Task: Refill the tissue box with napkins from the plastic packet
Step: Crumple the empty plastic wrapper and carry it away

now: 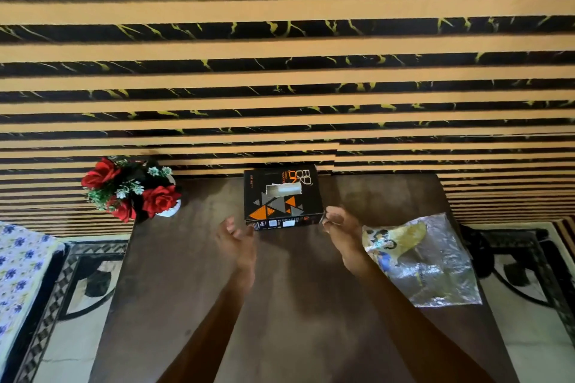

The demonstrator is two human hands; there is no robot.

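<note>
A black tissue box [281, 196] with orange and grey triangles lies flat at the far middle of the dark wooden table [193, 283], its top slot showing white tissue. My left hand [235, 241] hovers open just in front of the box's near left corner, fingers spread, holding nothing. My right hand [339, 227] is at the box's near right corner, fingers curled and touching the corner edge. A crumpled clear plastic packet [426, 261] with yellow and blue print lies flat on the table right of my right hand.
A white vase of red artificial roses [133, 190] stands at the table's far left corner. A striped black and tan wall [286, 71] rises right behind the table. A floral cloth [18, 267] lies at left, a patterned rug [529, 274] under the table.
</note>
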